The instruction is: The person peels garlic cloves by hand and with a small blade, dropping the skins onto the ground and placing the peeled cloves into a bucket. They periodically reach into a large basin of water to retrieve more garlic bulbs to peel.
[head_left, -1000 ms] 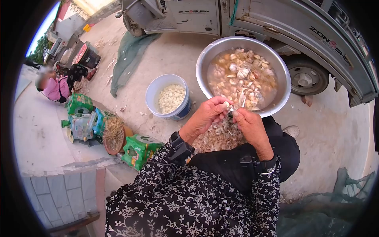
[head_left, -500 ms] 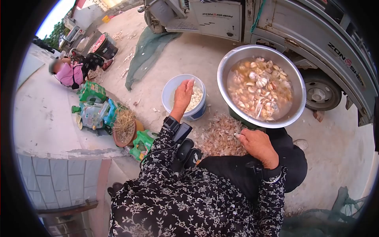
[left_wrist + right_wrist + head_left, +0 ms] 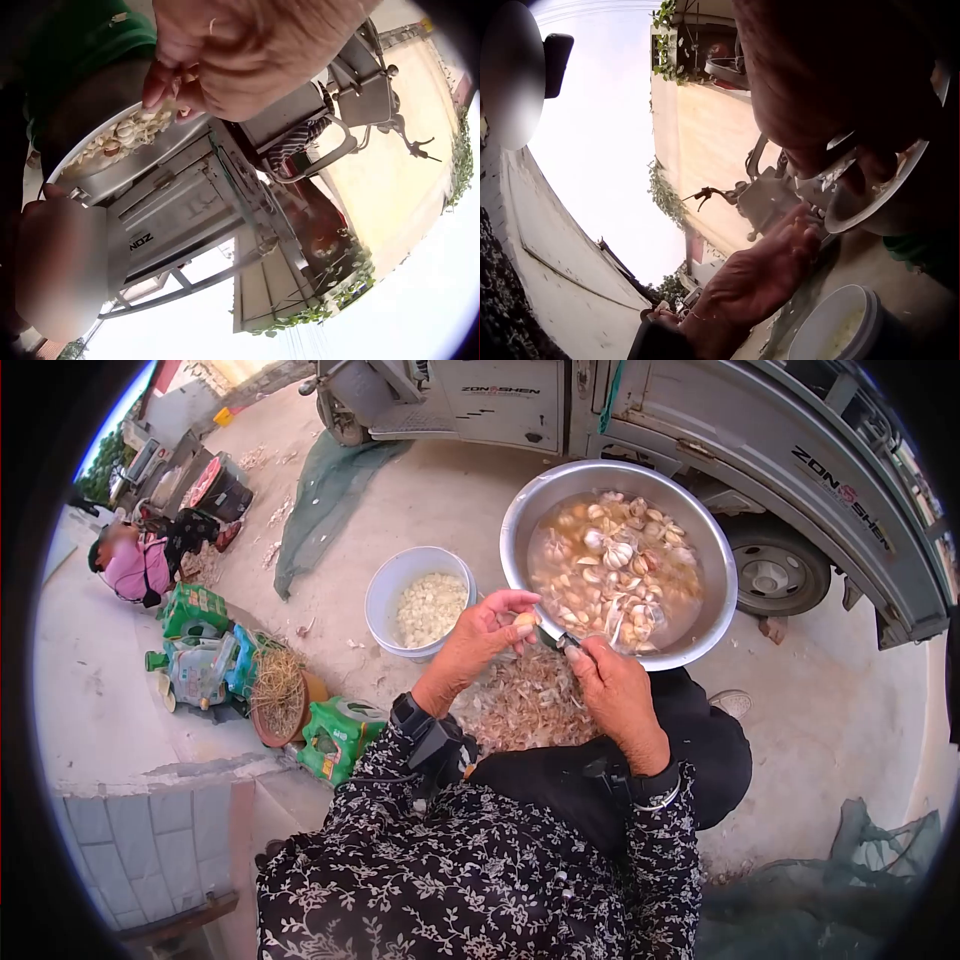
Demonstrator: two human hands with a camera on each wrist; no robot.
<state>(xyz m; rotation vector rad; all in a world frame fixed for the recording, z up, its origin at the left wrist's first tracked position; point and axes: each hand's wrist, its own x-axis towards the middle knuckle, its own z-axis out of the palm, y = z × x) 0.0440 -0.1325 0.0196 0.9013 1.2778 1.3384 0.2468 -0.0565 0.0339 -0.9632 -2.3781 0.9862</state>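
1. White round plastic bucket [image 3: 380, 600] of pale cloves [image 3: 432, 612] at left.
2. Now the left hand [image 3: 480, 640], pinching a tan garlic clove [image 3: 525, 619] by the round silver metal basin's [image 3: 515, 555] near-left rim.
3. Right hand [image 3: 622, 695] grips a small, dark-handled knife [image 3: 568, 641]; shallow strokes should serve best!

The site is outdoors, apparently a yard or lane. Concrete ground [image 3: 810, 760], a parked cargo vehicle [image 3: 735, 410], a building wall [image 3: 424, 120] and open sky [image 3: 397, 300] indicate this.

A cream wall [image 3: 382, 202] stands beyond pale, daylit ground [image 3: 815, 745].
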